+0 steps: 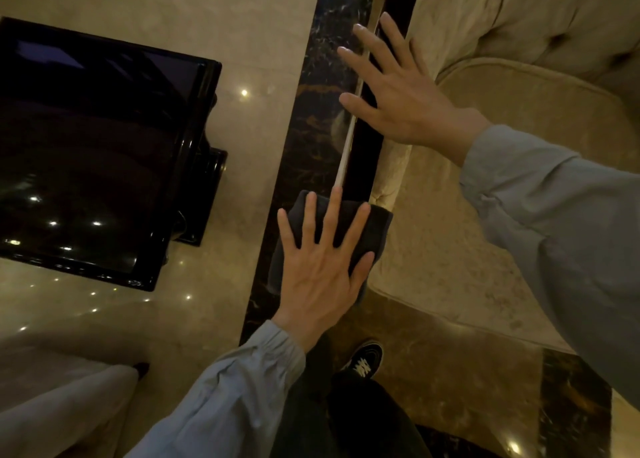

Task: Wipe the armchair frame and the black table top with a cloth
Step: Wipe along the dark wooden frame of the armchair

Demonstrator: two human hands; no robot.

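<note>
A dark folded cloth [375,230] lies over the near end of the armchair's glossy black arm frame [363,156]. My left hand [322,260] presses flat on the cloth with fingers spread. My right hand [398,90] rests open, fingers apart, farther along the same black frame, holding nothing. The beige upholstered armchair seat [450,243] sits to the right of the frame. The black glossy table top [93,152] stands at the left, apart from both hands.
A polished beige marble floor [256,24] with a dark marble strip [311,118] runs between table and armchair. My shoe [367,359] and dark trousers are below. Another pale upholstered piece [52,405] fills the bottom left corner.
</note>
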